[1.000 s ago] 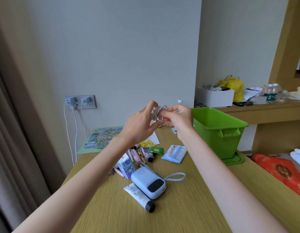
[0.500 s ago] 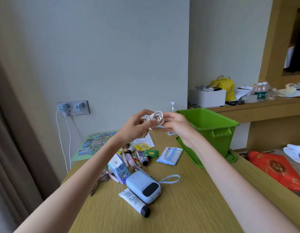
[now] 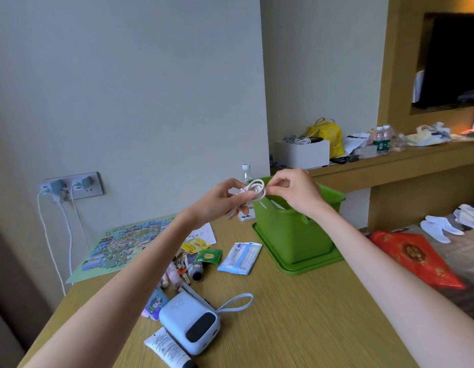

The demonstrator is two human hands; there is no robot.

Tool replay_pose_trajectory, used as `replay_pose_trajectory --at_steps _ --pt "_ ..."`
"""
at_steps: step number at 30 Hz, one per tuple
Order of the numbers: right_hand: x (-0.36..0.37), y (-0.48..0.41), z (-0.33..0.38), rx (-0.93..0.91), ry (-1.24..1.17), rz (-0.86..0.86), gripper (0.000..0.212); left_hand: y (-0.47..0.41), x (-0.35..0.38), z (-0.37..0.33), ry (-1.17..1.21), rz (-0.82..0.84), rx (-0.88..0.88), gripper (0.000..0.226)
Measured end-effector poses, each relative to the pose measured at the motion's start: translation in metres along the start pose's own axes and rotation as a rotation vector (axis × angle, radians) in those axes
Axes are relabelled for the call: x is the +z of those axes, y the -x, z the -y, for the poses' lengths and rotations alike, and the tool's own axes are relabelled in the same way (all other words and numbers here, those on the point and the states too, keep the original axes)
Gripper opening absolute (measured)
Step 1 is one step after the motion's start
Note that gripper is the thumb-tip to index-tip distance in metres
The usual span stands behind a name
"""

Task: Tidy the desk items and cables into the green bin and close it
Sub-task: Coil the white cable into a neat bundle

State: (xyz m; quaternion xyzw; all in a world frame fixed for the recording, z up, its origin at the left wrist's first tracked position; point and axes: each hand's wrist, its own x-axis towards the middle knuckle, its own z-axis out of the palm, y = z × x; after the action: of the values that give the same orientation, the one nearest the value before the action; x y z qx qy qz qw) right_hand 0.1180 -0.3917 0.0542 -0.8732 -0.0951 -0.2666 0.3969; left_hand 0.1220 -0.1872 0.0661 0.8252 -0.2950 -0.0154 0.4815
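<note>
1. Pinching a small white cable (image 3: pixel 253 191) coil from both sides, the left hand (image 3: pixel 217 201) and right hand (image 3: pixel 294 191) meet in mid-air, each with thumb and fingertips pressed onto the loops.
2. The coil sits between the two sets of fingers, with loose strands trailing down past the left palm (their ends are hard to make out).
3. It hangs just above the near-left rim of the open bin (image 3: pixel 291 229), which stands on its lid (image 3: pixel 297 266).
4. On the desk (image 3: pixel 297 322) below lie a power bank (image 3: pixel 189 321), a tube (image 3: pixel 168 350), a wipes pack (image 3: pixel 241 257), sachets and a map (image 3: pixel 124 243).
5. Compared with half a second ago, the hands have drifted right, nearer over the bin, and the coil looks tighter.
</note>
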Motion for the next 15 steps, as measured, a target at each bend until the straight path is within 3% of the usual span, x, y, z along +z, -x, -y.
replay_pose_trajectory --at_steps 6,9,12,15 --pt "-0.028 -0.029 -0.042 0.043 0.204 -0.263 0.009 -0.074 0.041 -0.004 -0.107 -0.009 0.079 0.024" --pt "-0.04 -0.041 -0.06 0.041 0.243 -0.368 0.008 -0.107 0.058 0.002 -0.348 -0.09 0.247 0.02" --pt "-0.049 -0.045 -0.081 0.067 0.316 -0.338 0.007 -0.125 0.075 0.02 -0.6 -0.174 0.366 0.023" --pt "-0.05 -0.041 -0.104 0.12 0.444 -0.128 0.011 -0.134 0.085 0.034 -0.562 -0.046 0.279 0.024"
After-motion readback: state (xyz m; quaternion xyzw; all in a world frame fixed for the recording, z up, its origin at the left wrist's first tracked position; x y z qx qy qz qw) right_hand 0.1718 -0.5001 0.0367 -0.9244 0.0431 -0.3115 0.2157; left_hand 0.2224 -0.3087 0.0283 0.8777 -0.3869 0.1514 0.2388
